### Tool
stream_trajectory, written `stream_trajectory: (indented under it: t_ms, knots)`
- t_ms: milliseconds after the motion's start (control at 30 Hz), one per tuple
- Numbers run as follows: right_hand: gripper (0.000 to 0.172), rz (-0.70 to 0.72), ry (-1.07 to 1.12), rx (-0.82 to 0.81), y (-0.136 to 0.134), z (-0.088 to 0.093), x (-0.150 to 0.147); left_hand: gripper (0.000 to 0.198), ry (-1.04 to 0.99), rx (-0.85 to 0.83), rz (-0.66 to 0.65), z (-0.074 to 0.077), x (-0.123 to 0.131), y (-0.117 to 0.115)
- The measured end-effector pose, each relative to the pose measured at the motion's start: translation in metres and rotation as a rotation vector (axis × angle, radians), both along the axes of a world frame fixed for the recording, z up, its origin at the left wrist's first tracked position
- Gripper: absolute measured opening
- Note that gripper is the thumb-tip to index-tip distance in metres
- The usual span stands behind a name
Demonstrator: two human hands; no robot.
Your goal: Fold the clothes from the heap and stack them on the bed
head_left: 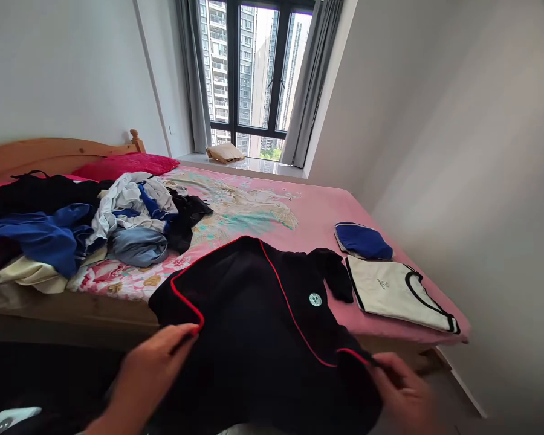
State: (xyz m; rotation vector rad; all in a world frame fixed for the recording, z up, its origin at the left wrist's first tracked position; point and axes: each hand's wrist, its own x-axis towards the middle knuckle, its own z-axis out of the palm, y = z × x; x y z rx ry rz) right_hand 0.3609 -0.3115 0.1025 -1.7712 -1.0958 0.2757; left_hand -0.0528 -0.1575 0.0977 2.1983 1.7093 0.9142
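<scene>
A black jacket with red piping (249, 314) spreads between my hands, its upper part lying over the bed's front edge and its lower part hanging down. A round white-and-green badge (315, 299) shows on its right side. My left hand (156, 359) pinches the red-trimmed edge on the left. On the right, my right hand (401, 383), slightly blurred, grips another red-piped edge of the same garment. One black sleeve reaches toward a folded cream top with black trim (390, 290).
A heap of mixed clothes (131, 211) covers the bed's left side, near a red pillow (127, 163). A folded blue garment (362, 240) lies on the pink sheet (330, 208) at right. Beyond are a wooden headboard (49, 151) and a windowsill with a beige bundle (225, 153).
</scene>
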Motion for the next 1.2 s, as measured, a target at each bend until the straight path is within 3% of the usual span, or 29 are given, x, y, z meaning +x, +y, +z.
stream_trajectory:
  t_ms: [33, 100, 200, 400, 567, 767, 833, 933, 1033, 1100, 1200]
  knots:
    - [0.010, 0.160, -0.037, -0.057, 0.005, -0.017, -0.020, 0.019, 0.114, -0.130, -0.148, -0.018, 0.030, -0.013]
    - [0.011, 0.387, -0.141, -0.104, 0.010, -0.048, -0.057, 0.035, 0.247, -0.307, -0.361, -0.050, 0.080, -0.038]
    - [0.028, 0.546, -0.195, -0.104, 0.009, -0.075, -0.092, 0.047, 0.263, -0.308, -0.473, -0.074, 0.117, -0.062]
    - [0.030, 0.522, -0.071, 0.009, 0.012, -0.069, -0.108, 0.028, 0.155, -0.167, -0.508, -0.060, 0.128, -0.066]
    - [0.027, 0.515, 0.015, 0.107, 0.015, -0.063, -0.119, 0.032, 0.147, -0.087, -0.501, -0.057, 0.132, -0.073]
    - [0.021, 0.523, -0.004, 0.050, 0.010, -0.063, -0.122, 0.044, 0.139, -0.035, -0.595, -0.058, 0.120, -0.078]
    - [0.014, 0.457, -0.009, 0.024, 0.011, -0.064, -0.117, 0.046, 0.169, -0.030, -0.612, -0.060, 0.117, -0.079]
    - [0.006, 0.245, 0.146, -0.025, 0.016, -0.065, -0.102, 0.051, 0.212, -0.035, -0.645, -0.062, 0.118, -0.080]
    - [0.012, 0.072, 0.308, -0.038, 0.020, -0.067, -0.087, 0.052, 0.242, -0.066, -0.709, -0.063, 0.122, -0.083]
    - [0.007, 0.118, 0.206, -0.115, 0.018, -0.068, -0.082, 0.049, 0.271, -0.107, -0.752, -0.063, 0.124, -0.085]
    - [0.013, 0.370, -0.148, -0.346, 0.012, -0.061, -0.077, 0.047, 0.326, -0.181, -0.780, -0.064, 0.125, -0.086]
